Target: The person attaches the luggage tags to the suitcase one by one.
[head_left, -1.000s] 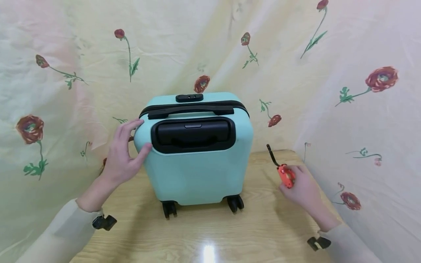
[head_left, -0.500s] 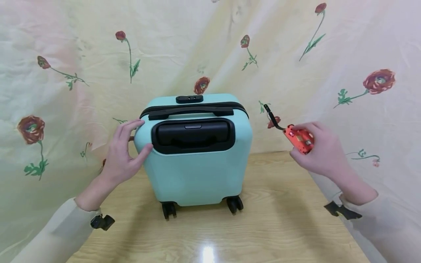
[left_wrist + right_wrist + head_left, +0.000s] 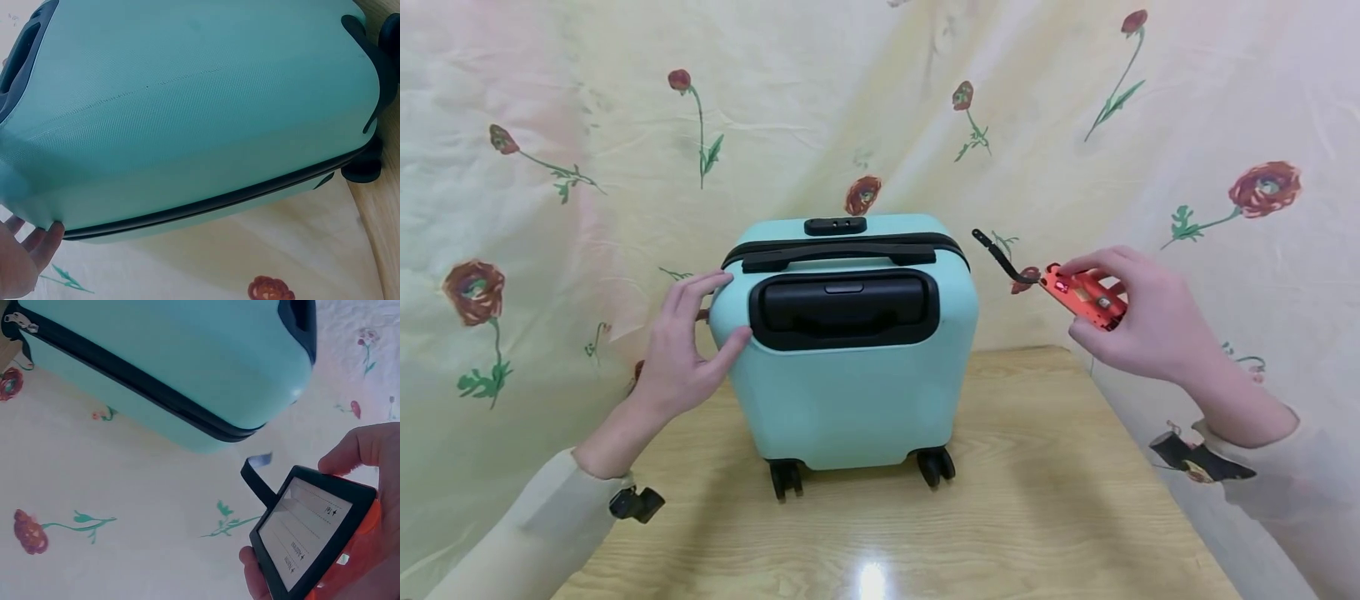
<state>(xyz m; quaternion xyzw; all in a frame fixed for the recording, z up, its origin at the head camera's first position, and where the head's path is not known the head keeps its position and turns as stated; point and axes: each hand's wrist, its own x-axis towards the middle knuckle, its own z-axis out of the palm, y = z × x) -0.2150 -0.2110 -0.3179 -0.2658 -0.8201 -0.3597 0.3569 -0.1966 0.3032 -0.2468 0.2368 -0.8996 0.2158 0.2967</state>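
A mint-green suitcase (image 3: 850,400) stands upright on its black wheels, its black carry handle (image 3: 842,254) and recessed trolley handle facing up and forward. My left hand (image 3: 681,354) holds its upper left corner, thumb on the front face and fingers round the side. To the right of the suitcase, my right hand (image 3: 1161,321) holds a red-orange luggage tag (image 3: 1078,296) in the air by its edges. A black strap (image 3: 1000,256) sticks out from the tag toward the suitcase's upper right corner, apart from it. In the right wrist view, the tag's white name card (image 3: 306,519) shows.
Under the suitcase lies a wood-grain table (image 3: 880,533). Flower-printed cloth (image 3: 1037,167) hangs behind and at both sides. A black combination lock (image 3: 835,226) sits on the suitcase's top, and a zipper pull (image 3: 22,322) shows on its side seam.
My right hand has raised the luggage tag from low over the table to near the suitcase's top height, the strap end moving left toward the suitcase. My left hand stays on the corner.
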